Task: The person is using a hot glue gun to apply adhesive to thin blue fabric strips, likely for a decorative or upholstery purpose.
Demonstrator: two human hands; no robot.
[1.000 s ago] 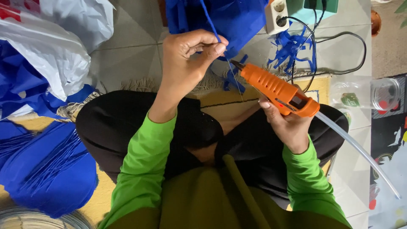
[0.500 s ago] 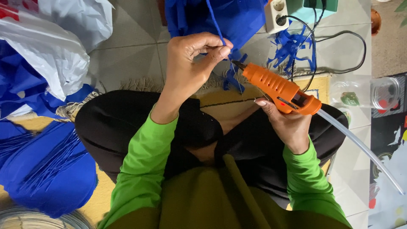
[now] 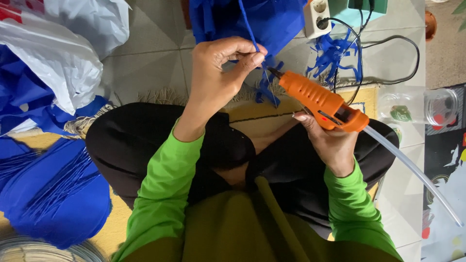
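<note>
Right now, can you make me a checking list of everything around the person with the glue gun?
Surface: pale tiled floor with a yellow fringed mat under the crossed legs.
Job's things: orange glue gun with a clear glue stick out its back; thin blue strip; nozzle close to the pinch.
Clutter: blue fabric pile, white plastic bags, blue scraps, clear plastic cups.
Grippers: left hand pinches the strip; right hand grips the gun.
Cables: black cord loops to a white power strip.
Surroundings: patterned dark mat at the right edge.
</note>
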